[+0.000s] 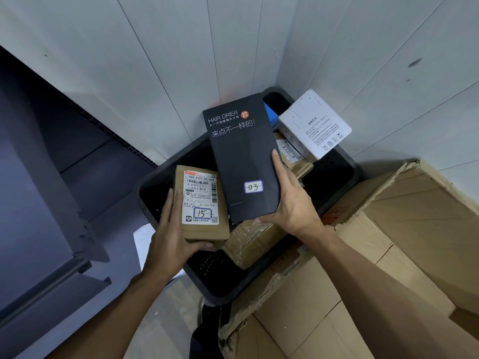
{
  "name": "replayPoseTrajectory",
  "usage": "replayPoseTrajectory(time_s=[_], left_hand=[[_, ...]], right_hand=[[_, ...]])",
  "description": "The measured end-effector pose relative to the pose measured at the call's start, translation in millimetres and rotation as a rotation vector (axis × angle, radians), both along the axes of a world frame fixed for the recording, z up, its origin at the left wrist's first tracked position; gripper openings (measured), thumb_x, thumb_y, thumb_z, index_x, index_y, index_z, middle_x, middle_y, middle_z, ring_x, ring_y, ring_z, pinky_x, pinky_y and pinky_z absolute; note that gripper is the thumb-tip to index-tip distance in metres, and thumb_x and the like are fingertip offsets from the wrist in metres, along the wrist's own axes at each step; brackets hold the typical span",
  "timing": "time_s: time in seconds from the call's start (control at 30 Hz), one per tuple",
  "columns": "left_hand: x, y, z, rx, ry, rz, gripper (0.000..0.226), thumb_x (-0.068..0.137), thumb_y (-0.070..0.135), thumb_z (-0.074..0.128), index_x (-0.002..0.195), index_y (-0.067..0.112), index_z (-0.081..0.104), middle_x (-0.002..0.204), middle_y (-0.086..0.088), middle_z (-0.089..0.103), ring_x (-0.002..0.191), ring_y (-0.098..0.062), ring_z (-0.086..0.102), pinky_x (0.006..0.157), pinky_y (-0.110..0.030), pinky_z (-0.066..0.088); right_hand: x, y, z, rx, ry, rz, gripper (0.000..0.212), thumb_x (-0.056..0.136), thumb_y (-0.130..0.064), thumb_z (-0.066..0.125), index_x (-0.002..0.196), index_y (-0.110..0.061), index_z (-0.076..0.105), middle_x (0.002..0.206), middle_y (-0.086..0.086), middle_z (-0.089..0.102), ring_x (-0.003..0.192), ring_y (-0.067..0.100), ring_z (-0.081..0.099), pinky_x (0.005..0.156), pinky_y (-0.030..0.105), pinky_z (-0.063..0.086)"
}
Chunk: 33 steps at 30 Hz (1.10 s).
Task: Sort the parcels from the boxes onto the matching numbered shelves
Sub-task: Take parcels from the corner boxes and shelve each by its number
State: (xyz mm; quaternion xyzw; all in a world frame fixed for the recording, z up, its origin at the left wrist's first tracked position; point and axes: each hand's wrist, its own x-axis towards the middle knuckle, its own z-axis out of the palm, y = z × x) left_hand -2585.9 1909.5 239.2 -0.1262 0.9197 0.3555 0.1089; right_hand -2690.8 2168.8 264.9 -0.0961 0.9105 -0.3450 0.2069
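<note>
Head view: outstretched left grip (172,237) clasps brown parcel (201,198) marked 15, right grip (293,206) clasps black box (241,156) marked 03.

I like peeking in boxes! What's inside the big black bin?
A taped brown parcel, a white box at the far end and small labelled packets show inside the black bin. The held hair-drier box and parcel marked 15 cover the rest.

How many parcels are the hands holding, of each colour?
Black: 1, the hair drier box in the right hand.
Brown: 1, the labelled parcel in the left hand.
Total: 2.
</note>
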Motion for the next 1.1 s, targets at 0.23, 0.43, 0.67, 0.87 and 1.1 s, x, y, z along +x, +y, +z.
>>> replayPoseTrajectory(time_s=[0.23,0.43,0.67,0.87,1.1], left_hand=[[3.7,1.9,-1.8,-0.058,0.043,-0.033,0.137,0.054,0.031,0.097,0.160,0.027,0.010,0.166,0.011,-0.003,0.144,-0.025,0.036,0.099,-0.049,0.051],[4.8,1.7,1.0,-0.082,0.037,-0.054,0.135,0.057,0.035,0.096,0.160,0.024,0.008,0.167,0.007,-0.004,0.142,-0.027,0.039,0.096,-0.049,0.052],[4.1,1.8,-2.8,-0.049,0.013,-0.051,0.127,0.058,0.030,0.096,0.158,0.029,0.018,0.167,-0.006,-0.003,0.149,-0.027,0.025,0.108,-0.046,0.044],[1.9,2.6,-6.0,-0.019,0.018,-0.035,0.129,0.056,0.026,0.098,0.158,0.027,0.020,0.167,-0.003,0.004,0.148,-0.023,0.026,0.114,-0.040,0.037],[2.4,4.6,-5.8,0.030,0.046,-0.021,0.125,0.057,0.017,0.097,0.157,0.025,0.024,0.166,0.000,0.009,0.147,-0.017,0.028,0.113,-0.021,0.025]], right_hand=[[5.2,0.8,-2.6,-0.038,0.044,-0.019,0.139,0.063,-0.040,0.093,0.158,-0.037,-0.009,0.156,-0.003,0.031,0.129,0.010,0.037,0.096,0.027,0.040],[12.8,1.0,-2.9,-0.040,0.106,-0.025,0.130,0.069,-0.046,0.087,0.156,-0.042,-0.010,0.167,0.000,0.014,0.150,0.021,0.025,0.108,0.046,0.044],[16.4,0.6,-6.0,-0.011,0.072,-0.010,0.135,0.058,-0.046,0.094,0.156,-0.049,0.001,0.166,0.004,0.009,0.147,0.027,0.030,0.106,0.052,0.046],[12.6,1.6,-13.4,-0.080,0.041,-0.044,0.138,0.052,-0.048,0.095,0.155,-0.052,0.004,0.166,0.002,0.013,0.150,0.027,0.026,0.112,0.055,0.040],[12.8,1.5,-13.0,-0.101,0.055,-0.055,0.132,0.058,-0.035,0.095,0.157,-0.046,0.009,0.168,0.001,0.009,0.150,0.023,0.027,0.113,0.051,0.039]])
